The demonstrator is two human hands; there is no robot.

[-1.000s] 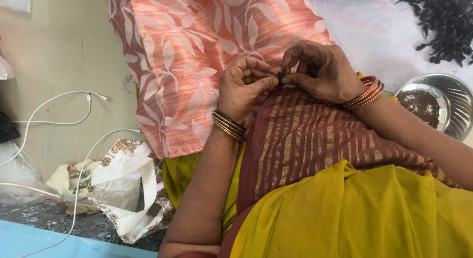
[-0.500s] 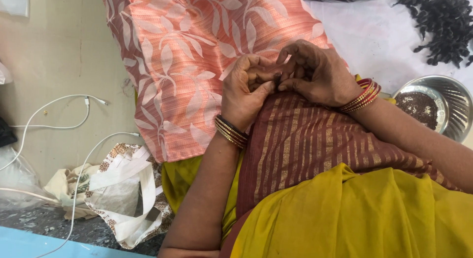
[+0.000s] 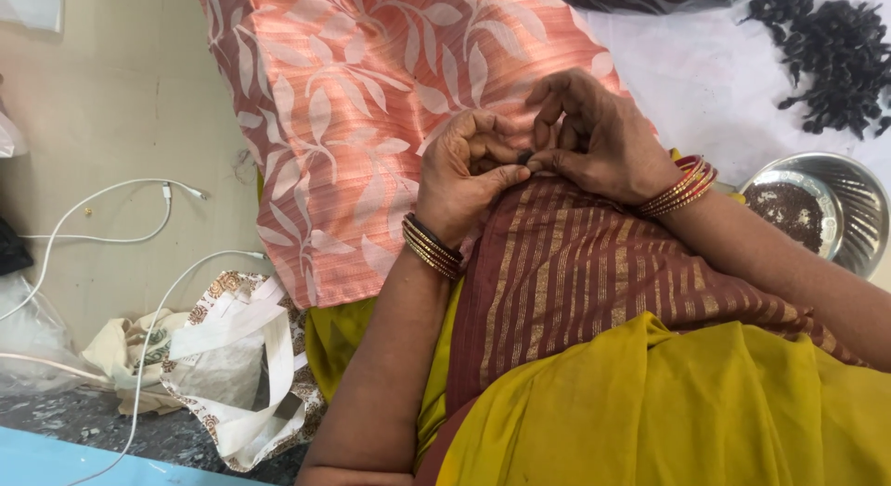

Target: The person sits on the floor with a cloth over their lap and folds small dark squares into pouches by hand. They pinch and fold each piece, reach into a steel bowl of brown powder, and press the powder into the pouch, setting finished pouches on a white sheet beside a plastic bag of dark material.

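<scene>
Left hand (image 3: 464, 175) and right hand (image 3: 594, 138) were both pinched on one small dark piece (image 3: 525, 156), held fingertip to fingertip between them above the striped cloth (image 3: 575, 272), its long axis indiscernible, neither hand nearer.

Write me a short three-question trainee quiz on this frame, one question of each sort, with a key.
1. True or false: the left hand and the right hand meet at one small dark piece pinched between their fingertips.
2. Multiple choice: the steel bowl sits
A. beside the right forearm, below the pile of dark pieces
B. on the peach leaf-print cloth
C. beside the white cable
3. Fill in: both wrists wear ____.

Key
1. True; the piece is too small to identify further.
2. A
3. bangles, as on the left wrist
</scene>
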